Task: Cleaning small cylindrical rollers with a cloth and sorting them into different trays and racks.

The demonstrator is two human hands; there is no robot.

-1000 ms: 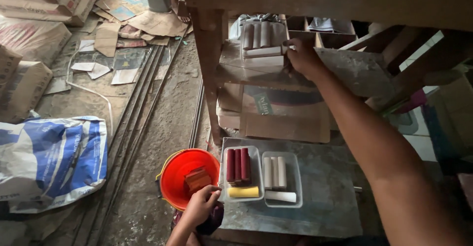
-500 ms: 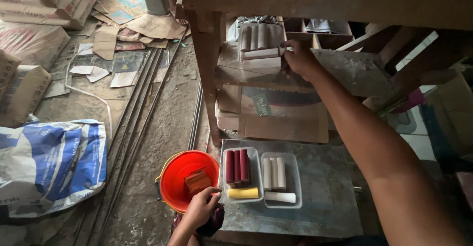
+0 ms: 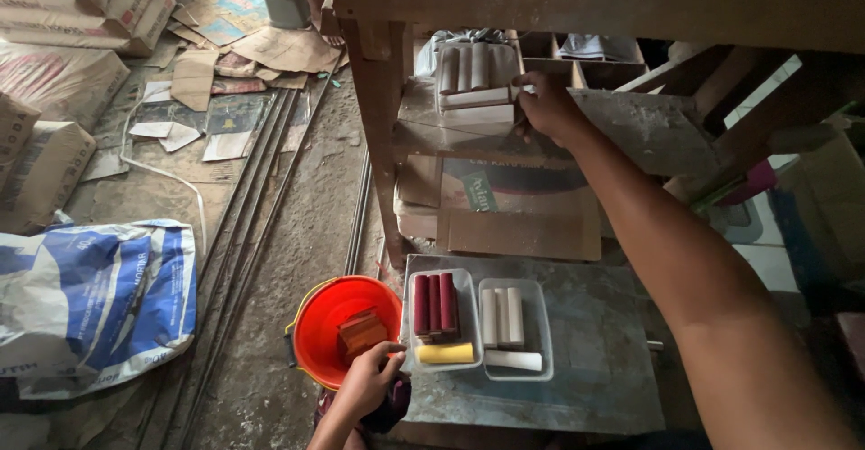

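Note:
My right hand (image 3: 545, 106) reaches up to a wooden shelf and grips the right edge of a clear tray (image 3: 453, 126). That tray holds several pale grey sticks (image 3: 468, 67), some upright and two lying crosswise. My left hand (image 3: 368, 380) sits low, fingers curled over the near rim of an orange bucket (image 3: 315, 328) with brown blocks (image 3: 362, 331) inside. Beside it on a grey metal slab (image 3: 595, 342) lie two clear trays: one with dark red sticks (image 3: 434, 304) and a yellow stick (image 3: 443, 353), the other with white sticks (image 3: 501, 317).
A flat cardboard box (image 3: 518, 211) lies under the shelf. Metal rods (image 3: 261, 225) run along the dirt floor. A blue and white sack (image 3: 99, 297) lies at left, more sacks (image 3: 63, 81) and cardboard scraps behind. A wooden post (image 3: 383, 135) carries the shelf.
My left hand's fingers have drawn back from the brown blocks to the bucket rim. My right hand stays at the shelf tray, barely shifted.

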